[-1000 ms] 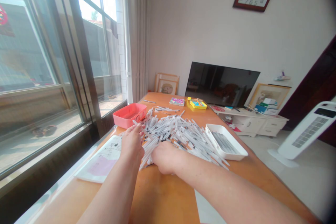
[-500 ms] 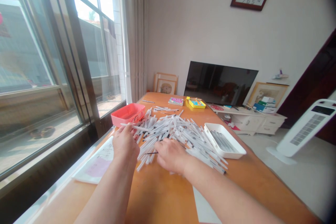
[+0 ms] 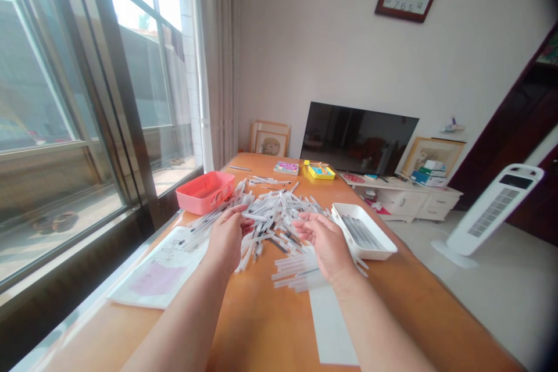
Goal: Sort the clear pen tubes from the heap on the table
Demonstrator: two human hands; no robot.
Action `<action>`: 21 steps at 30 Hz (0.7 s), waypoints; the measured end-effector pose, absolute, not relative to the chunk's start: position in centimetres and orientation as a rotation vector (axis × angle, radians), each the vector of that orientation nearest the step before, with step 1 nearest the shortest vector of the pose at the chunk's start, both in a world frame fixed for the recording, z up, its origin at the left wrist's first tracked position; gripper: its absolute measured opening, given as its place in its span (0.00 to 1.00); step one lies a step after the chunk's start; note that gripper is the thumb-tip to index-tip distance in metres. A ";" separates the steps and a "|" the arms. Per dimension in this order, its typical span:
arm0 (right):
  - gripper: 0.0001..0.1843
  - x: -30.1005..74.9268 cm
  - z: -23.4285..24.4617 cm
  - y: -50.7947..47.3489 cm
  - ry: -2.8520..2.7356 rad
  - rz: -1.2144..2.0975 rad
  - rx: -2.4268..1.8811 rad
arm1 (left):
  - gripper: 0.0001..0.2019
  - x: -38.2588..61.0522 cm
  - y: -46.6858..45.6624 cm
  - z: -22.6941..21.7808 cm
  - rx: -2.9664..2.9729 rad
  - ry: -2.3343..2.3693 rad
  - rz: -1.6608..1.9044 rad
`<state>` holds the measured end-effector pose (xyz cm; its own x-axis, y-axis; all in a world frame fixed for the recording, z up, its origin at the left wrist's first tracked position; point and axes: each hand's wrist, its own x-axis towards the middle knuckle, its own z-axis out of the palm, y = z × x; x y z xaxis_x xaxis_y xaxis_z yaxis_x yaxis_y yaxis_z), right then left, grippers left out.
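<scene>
A heap of white translucent pen barrels [image 3: 279, 204], several with black tips, spreads over the middle of the table. My left hand [image 3: 227, 235] hovers at the heap's near left side, fingers loosely stretched and nothing visible in them. Across from it, my right hand [image 3: 326, 241] is over the heap's right side, its fingers apart and seemingly holding nothing. Just below that hand several loose barrels [image 3: 290, 272] lie roughly side by side, partly over a white paper sheet [image 3: 331, 325]. A white tray [image 3: 383, 254] with dark grey slim rods [image 3: 360, 231] stands right of my right hand.
A red plastic box [image 3: 198, 203] stands left of the heap. An open booklet [image 3: 174, 256] lies by my left forearm. Farther back are a pink booklet [image 3: 286, 168], a yellow box [image 3: 320, 172] and a pen [image 3: 240, 168]. The window is close on the left.
The white barrel in my left hand is gone from it. My right hand has moved right, away from the dark thin rod, and opened. Several barrels now lie beneath it near the paper.
</scene>
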<state>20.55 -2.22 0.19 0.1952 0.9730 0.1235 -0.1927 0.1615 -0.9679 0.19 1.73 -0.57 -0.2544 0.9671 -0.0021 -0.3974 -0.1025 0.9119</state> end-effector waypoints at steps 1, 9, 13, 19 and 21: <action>0.14 21.0 0.0 -2.3 -0.957 1.081 -0.998 | 0.21 0.4 1.6 -0.5 0.811 1.038 1.566; 0.19 23.4 -1.0 -2.7 -0.929 0.947 -1.009 | 0.15 1.5 0.9 -1.2 1.211 1.203 1.295; 0.21 24.2 -0.3 -2.7 -0.880 0.889 -1.012 | 0.18 1.9 0.1 -1.1 1.393 1.185 1.124; 0.23 25.0 0.4 -2.7 -0.870 0.852 -0.927 | 0.10 3.5 -1.8 -0.7 1.620 1.099 0.860; 0.23 25.2 0.5 -2.8 -0.878 0.815 -0.926 | 0.08 3.8 -2.3 -0.6 1.655 1.084 0.837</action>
<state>25.20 -2.75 0.47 0.4096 0.8718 0.2685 -0.2026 0.3739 -0.9051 3.85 -2.25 -0.65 0.3717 0.9274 0.0417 0.2744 -0.1527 0.9494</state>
